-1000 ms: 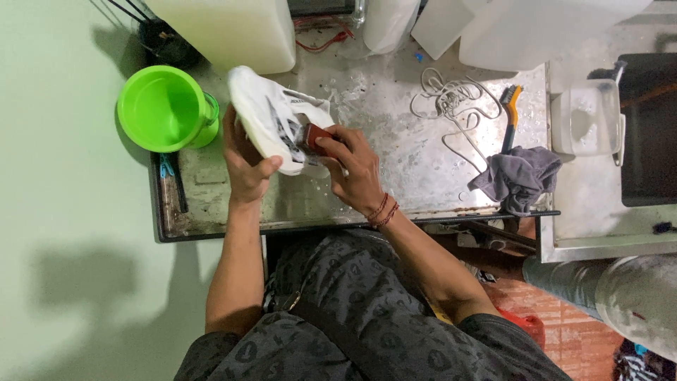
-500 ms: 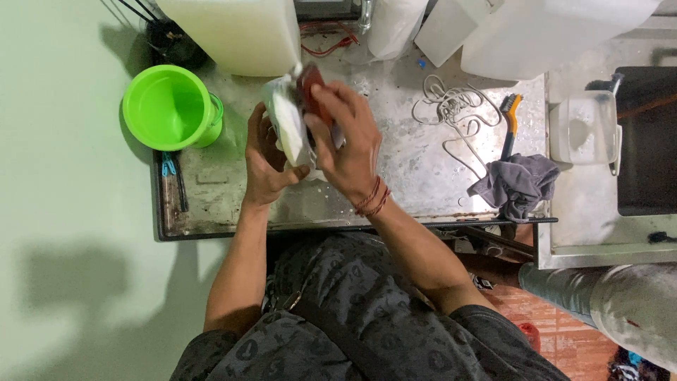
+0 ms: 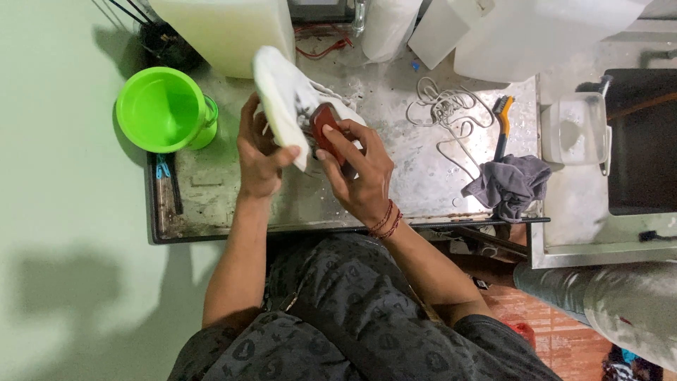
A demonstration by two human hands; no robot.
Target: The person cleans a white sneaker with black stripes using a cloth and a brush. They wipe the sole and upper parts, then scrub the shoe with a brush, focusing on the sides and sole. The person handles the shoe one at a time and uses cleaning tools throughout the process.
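**White sneaker getting a brush-down over the metal bench**

The wet, stained stainless-steel work table (image 3: 233,204) is filling the middle of the head view, and large white plastic containers (image 3: 226,32) are lining its far edge. A bright green plastic bucket (image 3: 162,109) is sitting at the table's left corner. Over to the right, a crumpled grey cloth (image 3: 509,185) is lying at the near edge, with a tangle of white laces (image 3: 448,113) and a small orange-handled wire brush (image 3: 501,116) just beyond it.

Now the action: a white sneaker (image 3: 285,106) is being held up over the table, sole side tilted toward the left. The left hand (image 3: 259,152) is gripping it from below, fingers curled around the sole edge and thumb pressed across its pale face. The right hand (image 3: 356,173) is coming in beside it, fingers closed around a small dark red brush (image 3: 326,125), which is pressing against the shoe's upper. Red thread bracelets (image 3: 386,220) are circling the right wrist.
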